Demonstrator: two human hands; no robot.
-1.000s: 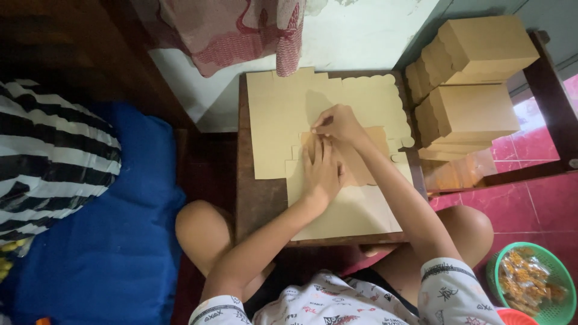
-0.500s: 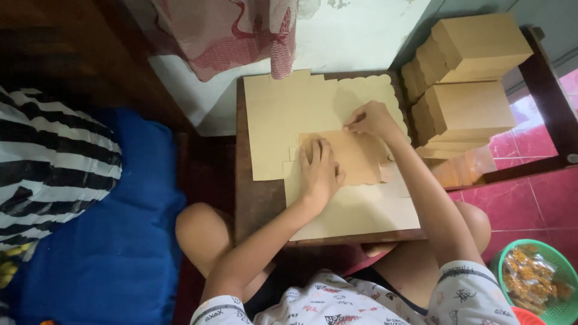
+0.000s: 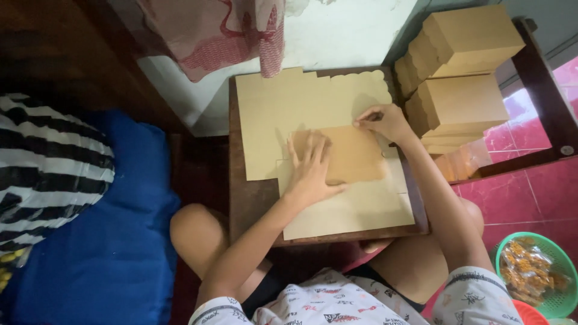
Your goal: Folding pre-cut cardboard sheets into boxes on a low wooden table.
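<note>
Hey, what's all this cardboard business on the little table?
A person sitting at a small wooden table is working a flat cardboard cut-out into shape. The left hand presses flat on a folded brown panel, while the right hand pinches that panel's upper edge. More flat blanks lie underneath. Finished boxes are stacked to the right, and a green basket sits on the floor.

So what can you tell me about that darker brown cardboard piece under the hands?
The darker brown cardboard piece is a flat, roughly rectangular panel that looks like thin card, darker than the pale sheets beneath it. It lies flat on those sheets, on the small wooden table. The left hand presses flat on its left part, fingers spread. The right hand pinches its upper right corner. Its right edge seems to have a small notch.
</note>
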